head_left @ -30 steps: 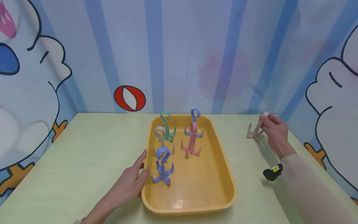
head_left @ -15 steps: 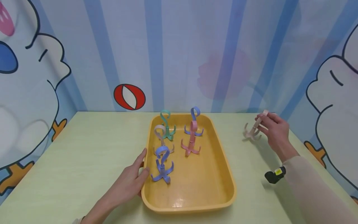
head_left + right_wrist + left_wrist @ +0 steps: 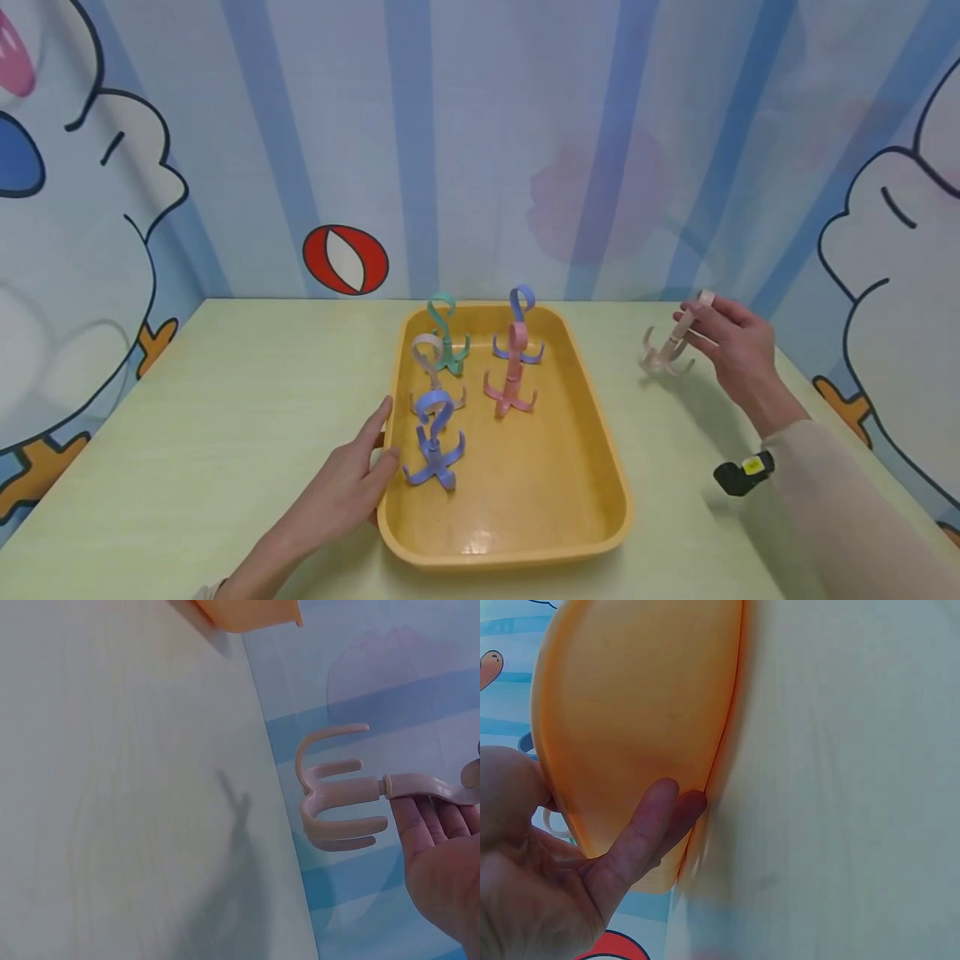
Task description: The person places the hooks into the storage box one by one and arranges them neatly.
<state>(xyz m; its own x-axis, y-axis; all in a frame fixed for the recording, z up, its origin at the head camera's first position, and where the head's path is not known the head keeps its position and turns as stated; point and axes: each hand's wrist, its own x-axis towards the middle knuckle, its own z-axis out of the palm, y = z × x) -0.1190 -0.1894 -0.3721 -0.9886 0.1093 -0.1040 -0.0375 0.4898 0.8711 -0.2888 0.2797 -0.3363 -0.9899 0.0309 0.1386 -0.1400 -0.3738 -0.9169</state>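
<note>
My right hand pinches the curved top of a pale pink claw hook, a bag hanger with several upturned prongs. Tilted, with its prongs lower left, the hook stands off the table in the right wrist view. My left hand holds the left wall of the yellow tray, thumb at the rim and fingers along the outside. Inside the tray stand a green hook, a pink hook, a pale hook, a blue hook at the front left and another blue hook at the back.
The tray rests on a pale green table. A striped blue cloth backdrop with cartoon figures rises right behind the table. A small black device sits on my right wrist.
My right hand has turned slightly and shifted the pale pink hook a little to the left. The left hand and the tray stay in place.
</note>
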